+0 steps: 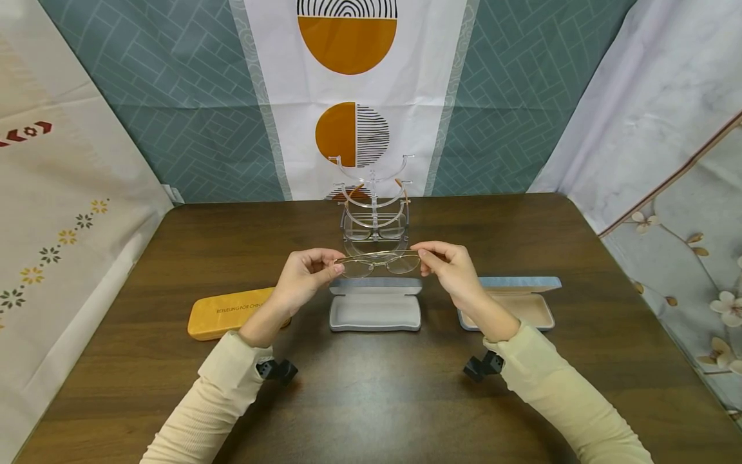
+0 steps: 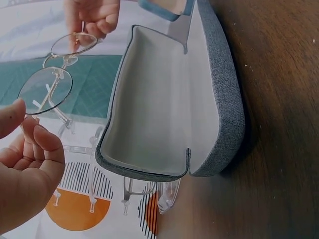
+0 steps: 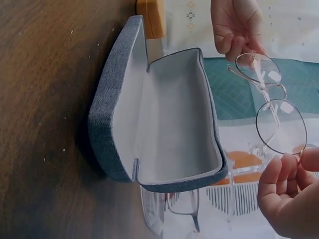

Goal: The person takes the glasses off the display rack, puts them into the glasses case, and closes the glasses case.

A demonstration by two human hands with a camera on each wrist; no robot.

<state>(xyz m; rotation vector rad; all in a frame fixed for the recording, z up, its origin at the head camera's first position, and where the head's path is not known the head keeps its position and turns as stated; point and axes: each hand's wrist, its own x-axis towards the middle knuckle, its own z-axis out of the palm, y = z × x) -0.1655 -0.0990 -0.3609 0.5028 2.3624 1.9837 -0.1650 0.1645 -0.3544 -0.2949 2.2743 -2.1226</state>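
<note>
A pair of thin gold-rimmed eyeglasses [image 1: 379,263] is held up in both hands, above and behind the middle grey glasses case. My left hand [image 1: 306,276] pinches one end of the frame between thumb and fingers, and my right hand [image 1: 454,269] pinches the other end. In the left wrist view, both round lenses of the eyeglasses [image 2: 46,91] face the camera. The grey glasses case [image 1: 375,314] lies with its lid raised, its pale lining bare; the right wrist view shows the woven outside of this case [image 3: 102,117].
A yellow closed glasses case [image 1: 217,314] lies partly behind the left forearm. On the right, an open blue case [image 1: 536,310] with beige lining is partly covered by the right forearm. A clear display stand [image 1: 373,193] bearing other glasses [image 1: 391,231] rises behind the hands.
</note>
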